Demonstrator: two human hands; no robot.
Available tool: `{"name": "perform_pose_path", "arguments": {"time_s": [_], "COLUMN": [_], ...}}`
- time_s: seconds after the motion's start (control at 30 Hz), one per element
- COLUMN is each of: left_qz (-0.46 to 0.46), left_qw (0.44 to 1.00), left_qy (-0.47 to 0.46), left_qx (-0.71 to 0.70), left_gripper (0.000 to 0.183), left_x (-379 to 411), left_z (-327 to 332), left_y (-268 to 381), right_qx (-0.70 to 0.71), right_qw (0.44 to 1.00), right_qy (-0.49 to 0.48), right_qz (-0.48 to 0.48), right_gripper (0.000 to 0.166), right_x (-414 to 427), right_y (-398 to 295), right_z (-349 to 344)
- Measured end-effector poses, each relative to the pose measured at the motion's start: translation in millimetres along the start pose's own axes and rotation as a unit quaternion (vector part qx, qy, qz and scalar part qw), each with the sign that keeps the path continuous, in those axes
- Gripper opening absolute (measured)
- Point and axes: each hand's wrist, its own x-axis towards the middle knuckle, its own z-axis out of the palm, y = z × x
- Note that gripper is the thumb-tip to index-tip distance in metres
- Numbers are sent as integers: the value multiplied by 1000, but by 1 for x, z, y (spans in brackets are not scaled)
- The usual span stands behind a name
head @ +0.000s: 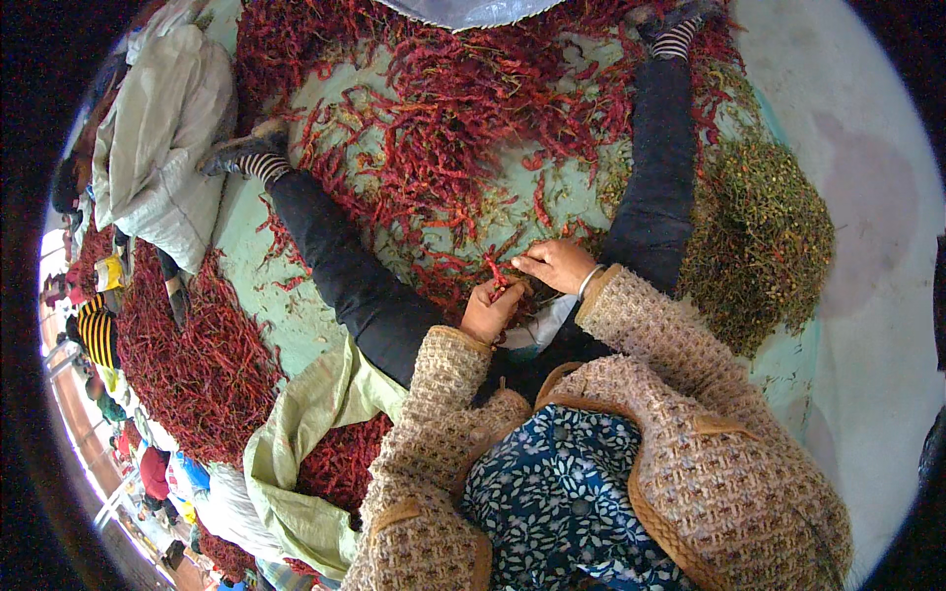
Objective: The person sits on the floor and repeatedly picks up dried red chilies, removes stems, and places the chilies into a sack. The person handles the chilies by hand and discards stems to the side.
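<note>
My left hand (491,309) is closed around a few dried red chili peppers (494,267), their tips pointing up out of the fist. Just to the right, my right hand (562,266) reaches in with thumb and fingers close to the left hand's thumb. Whether anything is pinched in those fingers is too small to tell. A loose heap of dried red chilies (451,125) spreads over the floor between my outstretched legs. White sheeting (543,325) lies in my lap below the hands.
Beside my right leg rises a mound of greenish-brown stems (761,244). To the left are a large chili pile (196,362), a pale green sack (295,443) holding chilies and a stuffed white sack (166,140). Other people work at the far left. A silvery sheet (473,11) edges the top.
</note>
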Motion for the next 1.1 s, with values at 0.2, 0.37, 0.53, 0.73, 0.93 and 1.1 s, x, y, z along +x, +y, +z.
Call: {"name": "perform_pose_path", "arguments": {"time_s": [0.2, 0.37, 0.53, 0.73, 0.93, 1.1], "left_qz": [67, 67, 172, 1, -39, -8], "left_qw": [995, 994, 982, 986, 993, 985], "left_qy": [53, 46, 56, 155, 114, 118], "left_qx": [60, -79, 61, -57, 1, -126], "left_gripper": [11, 12, 16, 21, 19, 15], "left_x": [7, 3, 12, 27, 25, 29], "left_z": [-6, -10, -23, -33, -46, -47], "left_y": [-4, -1, -13, -16, -30, -31], "right_qx": [136, 494, 286, -69, -264, -223], "right_qw": [991, 840, 956, 998, 946, 970], "right_qy": [11, -104, -49, -6, -66, -19], "right_qz": [-5, 202, 52, 8, 179, 92], "right_gripper": [38, 28, 31, 34, 51, 40], "right_x": [-7, 5, 23, 54, 146, 133], "right_y": [-27, -39, -35, -63, -47, -5], "right_z": [9, -6, 1, -20, -12, 2]}}
